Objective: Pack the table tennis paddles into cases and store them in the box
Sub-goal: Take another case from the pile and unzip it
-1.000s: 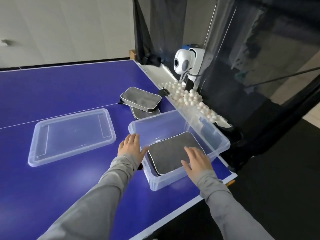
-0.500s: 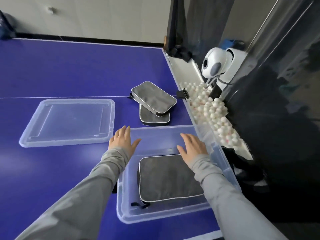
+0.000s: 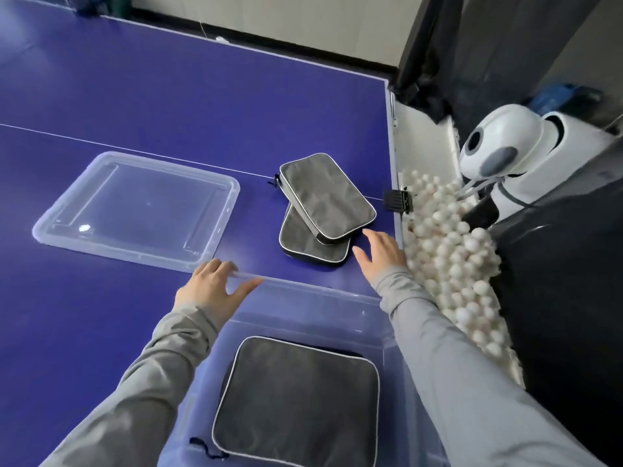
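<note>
A clear plastic box point(image 3: 313, 291) sits at the near edge of the blue table, with one grey zipped paddle case point(image 3: 296, 399) lying flat inside it. Two more grey cases lie stacked just beyond the box: the top case point(image 3: 327, 193) rests askew on the lower case point(image 3: 310, 246). My left hand point(image 3: 215, 291) rests open on the box's far rim. My right hand point(image 3: 381, 254) hovers open beyond the box, fingers spread, just right of the stacked cases and not touching them.
The clear box lid point(image 3: 138, 207) lies flat on the table to the left. A trough of several white balls point(image 3: 451, 264) runs along the table's right edge, beside a white ball machine point(image 3: 505, 156) and a black net clamp point(image 3: 397, 200).
My right hand has left the box and reached forward to beside the stacked cases. My left hand has slid onto the box's far rim. The view has tilted down and moved closer.
</note>
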A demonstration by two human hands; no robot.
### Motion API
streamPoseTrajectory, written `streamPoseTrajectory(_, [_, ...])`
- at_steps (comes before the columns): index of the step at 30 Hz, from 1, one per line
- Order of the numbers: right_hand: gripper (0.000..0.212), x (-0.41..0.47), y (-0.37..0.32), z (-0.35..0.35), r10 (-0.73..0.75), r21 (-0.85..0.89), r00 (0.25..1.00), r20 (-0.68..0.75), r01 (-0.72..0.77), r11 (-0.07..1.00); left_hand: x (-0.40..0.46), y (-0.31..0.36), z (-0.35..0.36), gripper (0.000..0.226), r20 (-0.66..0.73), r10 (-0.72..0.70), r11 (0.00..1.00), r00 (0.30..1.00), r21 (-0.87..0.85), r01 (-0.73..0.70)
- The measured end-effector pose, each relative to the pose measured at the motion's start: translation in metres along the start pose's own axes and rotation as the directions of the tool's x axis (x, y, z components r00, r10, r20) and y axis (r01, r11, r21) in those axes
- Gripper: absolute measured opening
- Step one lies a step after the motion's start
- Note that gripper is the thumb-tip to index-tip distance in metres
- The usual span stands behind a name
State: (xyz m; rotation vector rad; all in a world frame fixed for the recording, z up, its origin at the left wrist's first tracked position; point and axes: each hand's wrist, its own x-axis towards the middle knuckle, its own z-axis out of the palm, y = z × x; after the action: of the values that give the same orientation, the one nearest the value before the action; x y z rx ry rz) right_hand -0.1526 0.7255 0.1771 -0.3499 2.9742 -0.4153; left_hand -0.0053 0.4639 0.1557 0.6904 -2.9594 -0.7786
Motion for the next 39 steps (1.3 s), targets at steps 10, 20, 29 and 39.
streamPoseTrajectory(10, [0.054,0.139,0.038,0.039,0.236,0.22,0.972,0.01,-0.232,0.948,-0.001,0.005,-0.002,0.044,-0.036,-0.043,0.999,0.998,0.007,0.043])
streamPoseTrajectory(20, [0.074,0.207,0.059,0.077,0.306,0.22,0.945,0.114,-0.324,0.92,-0.001,0.009,-0.002,0.065,-0.09,-0.003,1.0,0.996,0.021,0.005])
streamPoseTrajectory(29, [0.069,0.203,0.064,0.091,0.322,0.462,0.944,0.076,-0.319,0.828,-0.001,0.01,0.0,0.082,-0.126,0.023,0.999,0.992,0.039,-0.018])
streamPoseTrajectory(39, [0.057,0.177,0.036,0.064,0.296,0.721,0.94,-0.17,-0.086,0.688,0.0,0.007,0.001,0.068,-0.07,0.005,0.998,0.998,0.064,-0.001])
